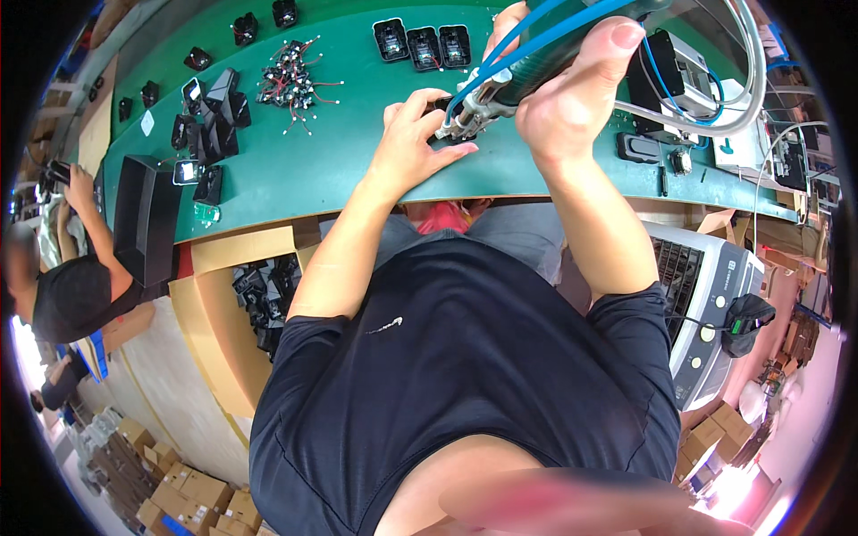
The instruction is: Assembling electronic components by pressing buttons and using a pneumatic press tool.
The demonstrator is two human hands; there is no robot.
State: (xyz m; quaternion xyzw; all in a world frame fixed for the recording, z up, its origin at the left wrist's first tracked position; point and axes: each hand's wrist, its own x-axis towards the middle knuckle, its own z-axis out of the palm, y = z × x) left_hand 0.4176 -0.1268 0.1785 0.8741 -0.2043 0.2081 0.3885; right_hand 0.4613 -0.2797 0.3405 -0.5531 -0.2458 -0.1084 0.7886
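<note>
My right hand [572,107] is wrapped round a powered screwdriver [527,82] with a dark body, a silver metal nose and blue hoses. Its thumb points up along the body, and other fingers show on the far side. The tool's nose slants down to the left, over a small dark plastic housing [454,136] on the green bench. My left hand [407,147] grips this housing from the left, with fingers behind it and the thumb along its near side. Hand and tool hide most of the housing, and the exact contact of the tip cannot be made out.
Three open black housings [423,46] stand at the far edge. Left of them lie a heap of wired parts [288,79] and stacked black casings [213,125]. Machines with tubing [679,85] occupy the right. A carton of black parts [210,330] sits below; a co-worker [80,277] is at left.
</note>
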